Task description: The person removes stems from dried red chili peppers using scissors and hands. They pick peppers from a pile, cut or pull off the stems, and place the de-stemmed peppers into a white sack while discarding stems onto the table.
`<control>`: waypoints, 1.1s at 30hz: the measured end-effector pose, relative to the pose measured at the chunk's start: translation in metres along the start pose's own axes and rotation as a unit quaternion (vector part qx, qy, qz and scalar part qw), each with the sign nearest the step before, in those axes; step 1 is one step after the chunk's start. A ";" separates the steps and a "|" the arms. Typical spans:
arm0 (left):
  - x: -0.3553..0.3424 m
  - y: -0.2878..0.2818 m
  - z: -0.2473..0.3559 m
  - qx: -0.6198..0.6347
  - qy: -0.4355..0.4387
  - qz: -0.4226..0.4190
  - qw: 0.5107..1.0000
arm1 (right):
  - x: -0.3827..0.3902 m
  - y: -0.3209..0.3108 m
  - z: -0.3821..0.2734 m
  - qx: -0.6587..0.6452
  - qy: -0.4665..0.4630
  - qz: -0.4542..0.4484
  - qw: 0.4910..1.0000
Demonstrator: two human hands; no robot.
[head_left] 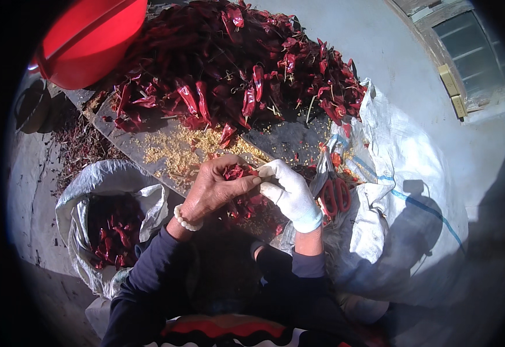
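My left hand (213,186), bare with a pale bead bracelet (187,218) at the wrist, is closed around torn pieces of dried red chili (238,172). My right hand (293,196) wears a white glove and pinches the chili's edge against the left thumb and fingertips; the exact grip point is partly hidden. Beneath both hands lie more red chili pieces (246,207). Pale yellow seeds (177,147) are scattered over the dark board just beyond. Red-handled scissors (334,195) rest to the right of the gloved hand, their blades hard to make out.
A large heap of dried red chilies (206,55) fills the far side. At the far left stands a red plastic basin (99,43). An open white sack (105,172) holding chilies is at near left, and a big white woven sack (406,153) spreads along the right.
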State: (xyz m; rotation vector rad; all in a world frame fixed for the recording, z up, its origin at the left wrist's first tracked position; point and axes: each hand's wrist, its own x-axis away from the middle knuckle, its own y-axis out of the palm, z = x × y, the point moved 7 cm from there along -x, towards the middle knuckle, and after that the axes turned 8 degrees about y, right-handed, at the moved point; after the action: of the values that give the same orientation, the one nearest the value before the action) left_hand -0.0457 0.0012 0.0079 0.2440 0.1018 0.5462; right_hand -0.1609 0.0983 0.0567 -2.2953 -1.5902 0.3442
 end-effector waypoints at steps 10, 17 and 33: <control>-0.002 -0.010 0.006 0.062 -0.013 0.047 0.997 | -0.140 0.005 0.016 0.577 -0.180 0.157 0.781; 0.000 -0.013 0.008 0.028 0.007 0.039 0.999 | -0.117 -0.021 0.031 0.534 -0.133 0.198 0.812; -0.016 0.000 -0.004 -0.020 0.062 0.069 0.996 | 0.011 -0.002 -0.014 0.385 -0.071 0.117 0.913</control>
State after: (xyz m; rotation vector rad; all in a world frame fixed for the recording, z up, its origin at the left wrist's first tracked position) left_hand -0.0598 -0.0062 0.0043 0.1798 0.1949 0.7003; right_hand -0.1533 0.1071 0.0705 -1.8377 -0.9582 1.0129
